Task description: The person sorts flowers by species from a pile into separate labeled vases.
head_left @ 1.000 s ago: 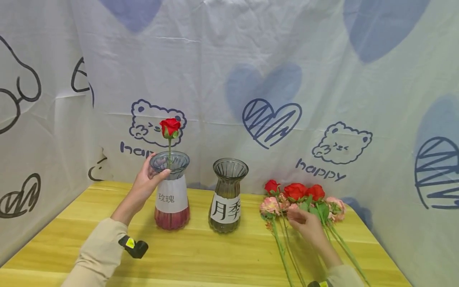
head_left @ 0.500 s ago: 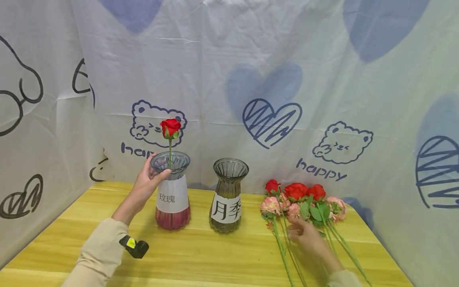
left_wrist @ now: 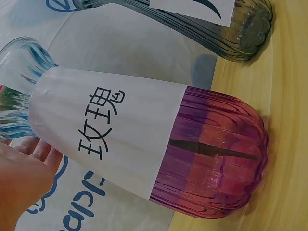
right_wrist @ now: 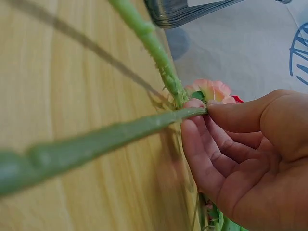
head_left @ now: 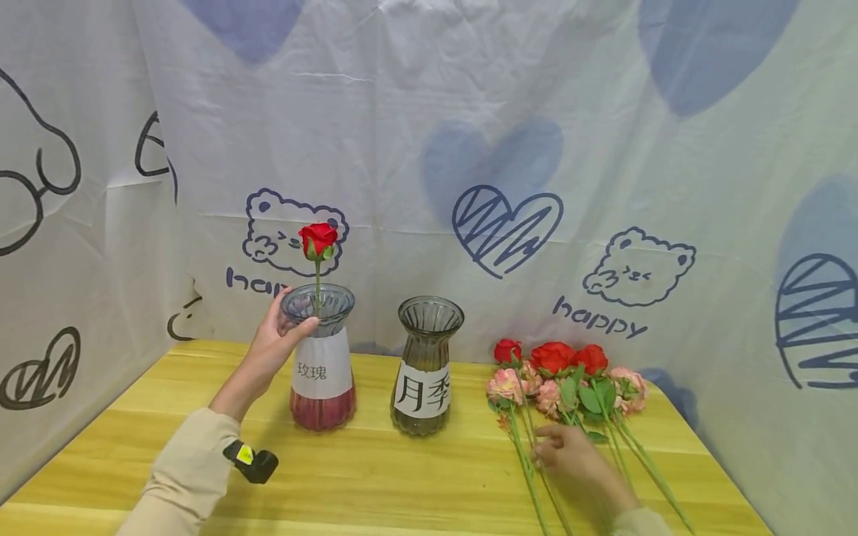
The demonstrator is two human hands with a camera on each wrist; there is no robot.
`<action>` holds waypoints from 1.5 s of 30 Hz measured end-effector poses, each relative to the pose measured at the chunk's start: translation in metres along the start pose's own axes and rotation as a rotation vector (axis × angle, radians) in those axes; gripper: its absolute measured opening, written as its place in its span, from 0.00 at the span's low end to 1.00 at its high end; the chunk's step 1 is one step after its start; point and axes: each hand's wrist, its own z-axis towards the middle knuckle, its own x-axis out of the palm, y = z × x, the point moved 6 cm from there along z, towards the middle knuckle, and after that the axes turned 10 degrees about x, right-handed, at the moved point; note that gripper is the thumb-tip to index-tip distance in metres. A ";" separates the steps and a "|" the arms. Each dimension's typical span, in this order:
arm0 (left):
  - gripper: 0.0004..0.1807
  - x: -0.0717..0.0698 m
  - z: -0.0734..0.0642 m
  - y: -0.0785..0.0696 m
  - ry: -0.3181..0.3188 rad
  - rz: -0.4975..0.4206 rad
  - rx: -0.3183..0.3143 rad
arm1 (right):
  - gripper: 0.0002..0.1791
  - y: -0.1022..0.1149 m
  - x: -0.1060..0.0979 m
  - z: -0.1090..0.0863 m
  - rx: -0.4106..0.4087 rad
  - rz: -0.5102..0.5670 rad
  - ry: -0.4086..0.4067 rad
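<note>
My left hand (head_left: 271, 346) grips the flared blue-grey neck of a glass vase (head_left: 323, 409) with a pink-red base and a white paper label (left_wrist: 106, 120). A single red rose (head_left: 318, 240) stands upright in this vase. On the right, my right hand (head_left: 576, 461) is over the stems of the flowers lying on the table. Its thumb and fingers pinch a thin dark green flower stem (right_wrist: 106, 139), seen close up in the right wrist view. A thicker, lighter stem (right_wrist: 154, 48) runs just behind the fingertips.
A grey glass vase (head_left: 421, 342) with a white label stands between the hands. Red roses (head_left: 553, 357) and pink flowers (head_left: 504, 385) lie at the right of the wooden table (head_left: 402, 484), stems toward me. A printed cloth (head_left: 402, 112) hangs behind.
My right hand has drawn back from the flower heads toward me, down along the stems, and its fingers now pinch a stem. The left hand stays on the vase.
</note>
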 end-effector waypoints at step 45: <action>0.49 0.000 0.001 0.004 0.009 0.000 0.006 | 0.10 0.040 -0.026 -0.020 -0.118 0.505 -0.151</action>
